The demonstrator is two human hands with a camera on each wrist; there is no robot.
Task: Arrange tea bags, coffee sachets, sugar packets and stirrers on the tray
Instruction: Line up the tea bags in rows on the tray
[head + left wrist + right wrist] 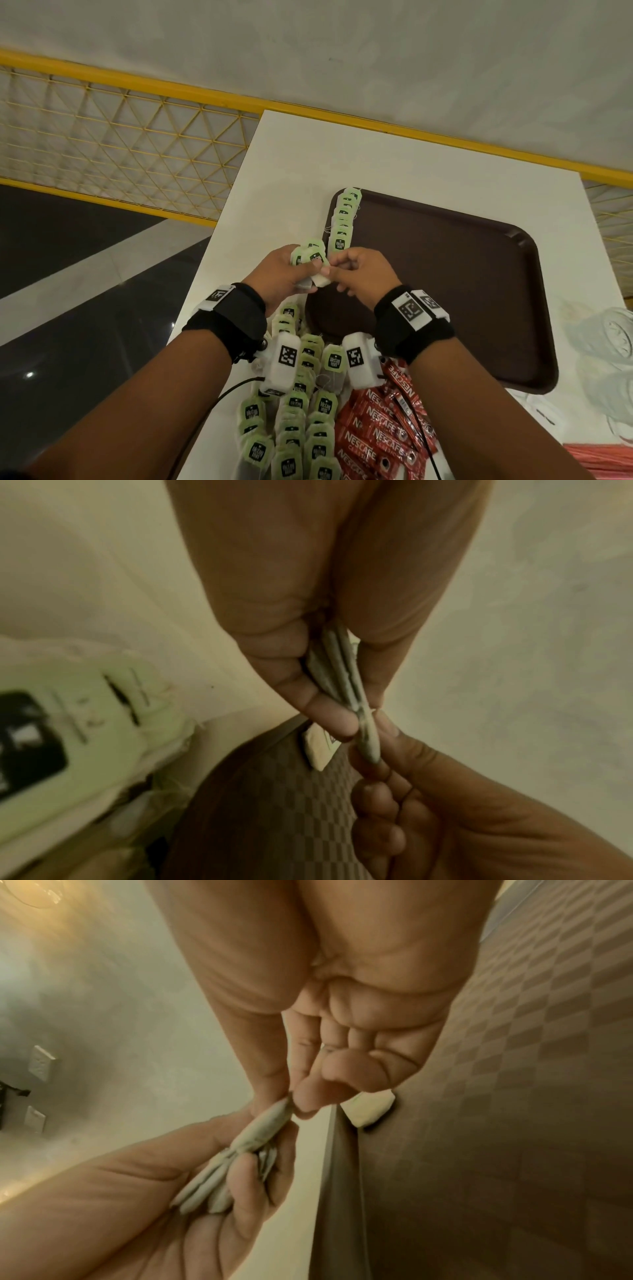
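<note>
1. My left hand (277,270) is curled round a small fan of tea bags (310,258), holding them by their lower ends just above the near left corner of the tray (462,274). From the left wrist view I see the bags edge-on between thumb and fingers.

2. My right hand (363,274) pinches the outermost bag of that fan between thumb and forefinger, its other fingers curled under. So both grips are clamped on tea bags, and the 2 hands touch at that bag.

3. The relation the next move turns on, as I judge it: the row of tea bags (344,219) already laid runs along the tray's left edge, its long axis pointing away from me, and its nearest bag lies just beyond my fingertips. The right hand is the nearer one to that end.

4. I judge the step to be peeling 1 bag free and setting it down as the next link at the near end of the row, overlapping like the others.

5. The loose tea bag pile (298,411) and the coffee sachets (376,428) sit on the table (291,154) under my wrists, not yet on the tray.
</note>
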